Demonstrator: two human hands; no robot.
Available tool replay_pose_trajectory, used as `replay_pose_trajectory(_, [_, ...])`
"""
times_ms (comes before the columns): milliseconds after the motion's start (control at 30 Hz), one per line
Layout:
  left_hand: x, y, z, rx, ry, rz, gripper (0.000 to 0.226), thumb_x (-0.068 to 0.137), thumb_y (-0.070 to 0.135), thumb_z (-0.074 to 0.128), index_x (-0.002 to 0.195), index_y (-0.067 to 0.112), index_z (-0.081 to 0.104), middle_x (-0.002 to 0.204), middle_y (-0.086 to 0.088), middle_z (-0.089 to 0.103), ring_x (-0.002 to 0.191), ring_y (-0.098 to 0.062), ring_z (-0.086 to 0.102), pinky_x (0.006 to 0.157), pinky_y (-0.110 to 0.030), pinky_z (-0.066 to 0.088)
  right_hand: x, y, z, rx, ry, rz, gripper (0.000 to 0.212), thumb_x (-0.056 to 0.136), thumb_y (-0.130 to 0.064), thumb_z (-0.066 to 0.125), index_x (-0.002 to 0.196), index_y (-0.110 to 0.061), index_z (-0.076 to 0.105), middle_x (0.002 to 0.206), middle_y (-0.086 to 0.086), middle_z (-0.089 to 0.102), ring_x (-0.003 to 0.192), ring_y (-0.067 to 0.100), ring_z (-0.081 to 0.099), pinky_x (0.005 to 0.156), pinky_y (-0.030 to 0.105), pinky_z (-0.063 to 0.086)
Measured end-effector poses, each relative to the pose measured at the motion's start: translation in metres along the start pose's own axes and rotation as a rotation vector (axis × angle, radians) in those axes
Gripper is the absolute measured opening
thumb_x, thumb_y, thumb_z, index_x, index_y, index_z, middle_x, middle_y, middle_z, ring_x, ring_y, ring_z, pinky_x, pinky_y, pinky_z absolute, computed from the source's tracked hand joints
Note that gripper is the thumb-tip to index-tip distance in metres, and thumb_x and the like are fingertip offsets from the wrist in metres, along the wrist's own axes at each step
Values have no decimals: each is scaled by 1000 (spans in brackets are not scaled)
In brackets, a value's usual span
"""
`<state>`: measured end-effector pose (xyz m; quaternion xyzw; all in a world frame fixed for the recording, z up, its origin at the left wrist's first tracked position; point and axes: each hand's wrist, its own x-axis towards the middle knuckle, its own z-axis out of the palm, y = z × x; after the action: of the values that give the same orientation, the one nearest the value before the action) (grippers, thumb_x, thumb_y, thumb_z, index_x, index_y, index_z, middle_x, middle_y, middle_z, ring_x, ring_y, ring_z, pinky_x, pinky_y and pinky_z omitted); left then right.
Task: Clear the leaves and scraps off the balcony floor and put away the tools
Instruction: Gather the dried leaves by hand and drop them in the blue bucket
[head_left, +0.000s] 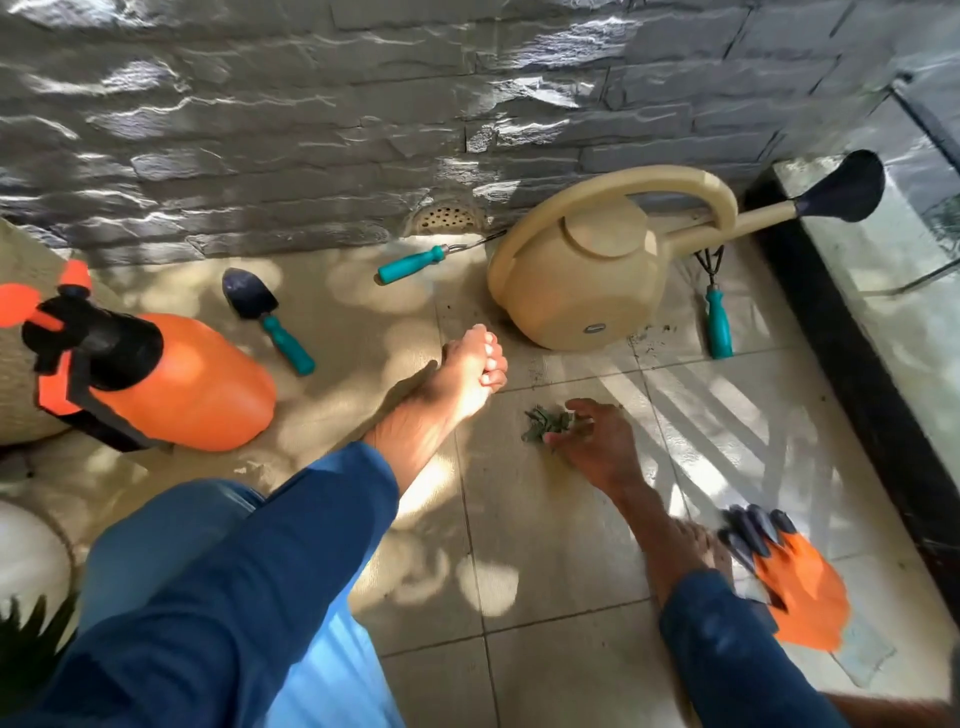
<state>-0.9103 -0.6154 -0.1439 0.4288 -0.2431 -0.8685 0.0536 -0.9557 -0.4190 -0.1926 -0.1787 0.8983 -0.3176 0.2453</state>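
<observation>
Where crumpled leaves (546, 423) dot smooth tile (561, 525) | right hand (597, 441) grips them | left hand unseen

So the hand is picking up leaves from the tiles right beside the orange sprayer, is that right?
Not quite. In the head view the right hand grips the leaves on the tiles near the beige watering can, not the orange sprayer, which sits far left past a bare foot.

Nothing here can be read; the only mark is a small oval badge (592, 328) low on the beige watering can (582, 280), too small to make out
</observation>
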Motion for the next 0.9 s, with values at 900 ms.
replay_pose_trajectory(900, [-23,-7,15,369,181,-130,38,108,26,37,76,14,53,62,0,48,45,-11,40,35,-17,26,-1,-61,-48,363,47,-122,15,83,-9,80,97,-13,78,89,3,77,74,19,74,75,36,62])
